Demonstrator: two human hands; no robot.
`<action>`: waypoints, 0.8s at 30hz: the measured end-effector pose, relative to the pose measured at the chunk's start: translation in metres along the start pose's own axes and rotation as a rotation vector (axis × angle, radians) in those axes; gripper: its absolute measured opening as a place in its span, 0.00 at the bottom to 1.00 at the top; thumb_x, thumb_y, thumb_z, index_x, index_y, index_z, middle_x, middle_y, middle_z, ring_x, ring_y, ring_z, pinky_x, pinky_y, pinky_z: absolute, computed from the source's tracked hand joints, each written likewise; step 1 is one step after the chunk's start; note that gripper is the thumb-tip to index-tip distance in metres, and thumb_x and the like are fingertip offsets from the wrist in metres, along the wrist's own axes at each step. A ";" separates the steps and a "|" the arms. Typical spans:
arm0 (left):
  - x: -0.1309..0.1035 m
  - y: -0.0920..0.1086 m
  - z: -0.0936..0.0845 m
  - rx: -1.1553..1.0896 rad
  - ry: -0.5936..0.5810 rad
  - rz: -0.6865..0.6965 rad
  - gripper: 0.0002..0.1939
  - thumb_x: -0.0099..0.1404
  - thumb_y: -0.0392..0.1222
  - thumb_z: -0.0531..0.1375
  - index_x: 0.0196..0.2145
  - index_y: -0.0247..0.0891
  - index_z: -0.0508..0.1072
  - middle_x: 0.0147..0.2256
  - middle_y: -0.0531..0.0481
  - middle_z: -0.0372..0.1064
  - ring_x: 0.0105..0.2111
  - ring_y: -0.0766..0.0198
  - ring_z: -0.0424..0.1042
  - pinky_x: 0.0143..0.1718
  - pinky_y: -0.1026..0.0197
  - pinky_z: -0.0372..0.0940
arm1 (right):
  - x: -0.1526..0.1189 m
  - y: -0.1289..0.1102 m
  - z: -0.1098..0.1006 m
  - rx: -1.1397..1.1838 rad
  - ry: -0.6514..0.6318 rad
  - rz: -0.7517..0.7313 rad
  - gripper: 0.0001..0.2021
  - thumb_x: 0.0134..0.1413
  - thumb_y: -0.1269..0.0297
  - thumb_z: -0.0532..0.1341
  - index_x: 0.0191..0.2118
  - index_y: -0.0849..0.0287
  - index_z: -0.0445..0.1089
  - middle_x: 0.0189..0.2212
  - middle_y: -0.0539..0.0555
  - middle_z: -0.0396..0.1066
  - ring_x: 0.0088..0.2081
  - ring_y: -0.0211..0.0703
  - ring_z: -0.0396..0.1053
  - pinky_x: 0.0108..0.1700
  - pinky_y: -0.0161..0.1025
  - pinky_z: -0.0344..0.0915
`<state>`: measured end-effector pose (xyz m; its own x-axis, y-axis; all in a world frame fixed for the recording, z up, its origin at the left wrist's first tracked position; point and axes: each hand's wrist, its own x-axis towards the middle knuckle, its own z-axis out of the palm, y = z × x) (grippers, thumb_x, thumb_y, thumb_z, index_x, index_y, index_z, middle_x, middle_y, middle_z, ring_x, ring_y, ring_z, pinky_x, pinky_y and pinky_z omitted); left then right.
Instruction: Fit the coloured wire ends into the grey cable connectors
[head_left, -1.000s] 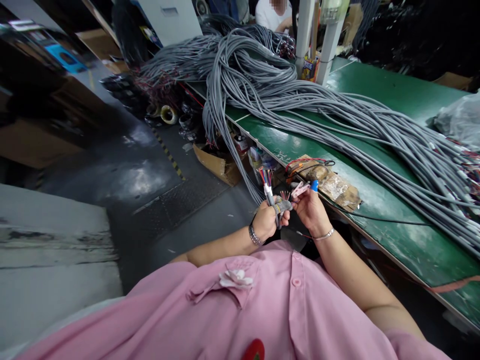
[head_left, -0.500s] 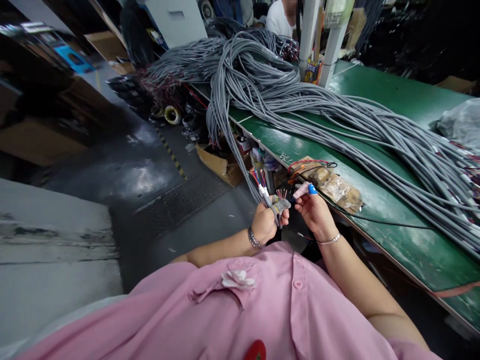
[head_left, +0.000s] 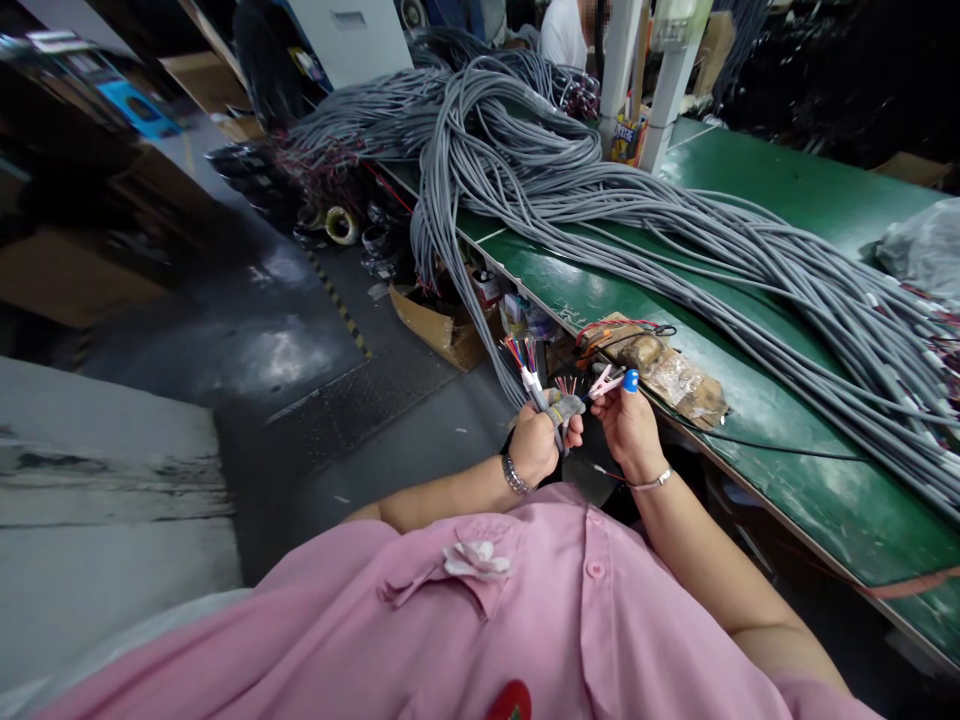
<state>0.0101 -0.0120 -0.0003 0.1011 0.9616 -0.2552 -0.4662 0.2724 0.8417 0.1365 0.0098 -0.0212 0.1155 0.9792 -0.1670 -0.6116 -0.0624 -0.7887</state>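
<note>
Tabletop [head_left: 787, 190], green, runs from 5 to 12 o'clock under heaped gray cables [head_left: 600, 200], its near edge just right of the hands. Left hand [head_left: 536, 445] is fisted around a cable end [head_left: 534, 385], coloured wires fanning up at 12. Right hand [head_left: 628, 425] pinches a pink clip [head_left: 606, 381], apparently readying to clip a wire, needing fine aim; open room lies leftward over the floor
</note>
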 end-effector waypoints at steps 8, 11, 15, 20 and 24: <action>0.000 -0.004 0.003 0.006 0.027 -0.008 0.14 0.55 0.48 0.63 0.27 0.36 0.64 0.19 0.54 0.68 0.14 0.69 0.65 0.13 0.68 0.54 | 0.010 0.004 0.005 0.255 0.026 0.082 0.14 0.50 0.50 0.65 0.30 0.56 0.72 0.27 0.47 0.72 0.29 0.34 0.68 0.31 0.31 0.67; 0.000 -0.005 0.003 0.008 0.035 -0.013 0.14 0.55 0.48 0.64 0.27 0.36 0.64 0.19 0.54 0.68 0.13 0.70 0.64 0.13 0.68 0.54 | 0.010 0.005 0.005 0.250 0.028 0.087 0.13 0.51 0.51 0.65 0.31 0.56 0.72 0.28 0.48 0.73 0.29 0.35 0.68 0.31 0.32 0.66; -0.002 -0.007 0.000 0.012 0.010 0.004 0.14 0.55 0.48 0.64 0.27 0.36 0.64 0.19 0.54 0.68 0.13 0.70 0.64 0.13 0.68 0.54 | 0.005 0.005 0.002 0.253 -0.011 0.155 0.17 0.51 0.45 0.62 0.32 0.55 0.71 0.29 0.48 0.73 0.29 0.36 0.69 0.30 0.33 0.66; -0.005 -0.008 -0.010 0.020 0.016 -0.008 0.15 0.54 0.49 0.64 0.27 0.36 0.66 0.19 0.53 0.68 0.14 0.70 0.65 0.13 0.69 0.52 | 0.000 0.004 -0.012 0.240 -0.034 0.212 0.21 0.51 0.40 0.59 0.35 0.54 0.71 0.31 0.50 0.73 0.30 0.37 0.70 0.31 0.34 0.67; -0.006 -0.009 -0.019 0.029 0.048 -0.011 0.15 0.54 0.49 0.64 0.27 0.35 0.67 0.19 0.54 0.68 0.14 0.70 0.65 0.13 0.68 0.54 | -0.003 0.007 -0.026 0.233 0.010 0.244 0.18 0.49 0.43 0.62 0.31 0.54 0.70 0.32 0.50 0.74 0.31 0.38 0.70 0.30 0.34 0.68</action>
<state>-0.0033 -0.0204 -0.0151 0.0641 0.9559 -0.2865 -0.4394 0.2848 0.8520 0.1517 0.0013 -0.0417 -0.0488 0.9388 -0.3411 -0.7847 -0.2473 -0.5684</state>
